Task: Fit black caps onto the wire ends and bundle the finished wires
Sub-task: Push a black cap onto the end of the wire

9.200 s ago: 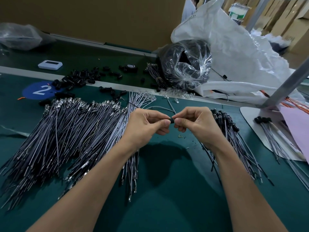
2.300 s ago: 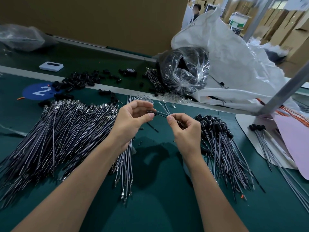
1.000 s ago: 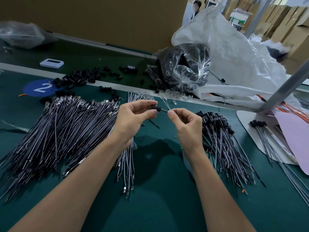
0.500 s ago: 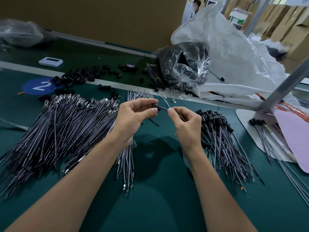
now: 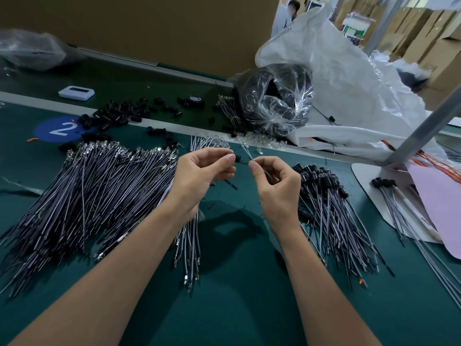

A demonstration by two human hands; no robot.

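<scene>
My left hand (image 5: 199, 176) pinches a black cap (image 5: 238, 158); my right hand (image 5: 277, 186) pinches its wire (image 5: 247, 152). Bare green table (image 5: 239, 283) lies below the cap, uncapped wires (image 5: 99, 196) left, capped wires (image 5: 331, 208) right.

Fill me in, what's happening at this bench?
A person is capping wires by hand. The left hand pinches a black cap; the right hand holds a wire at its tip, cap not yet seated. Uncapped wires lie to the left, capped wires to the right.
</scene>
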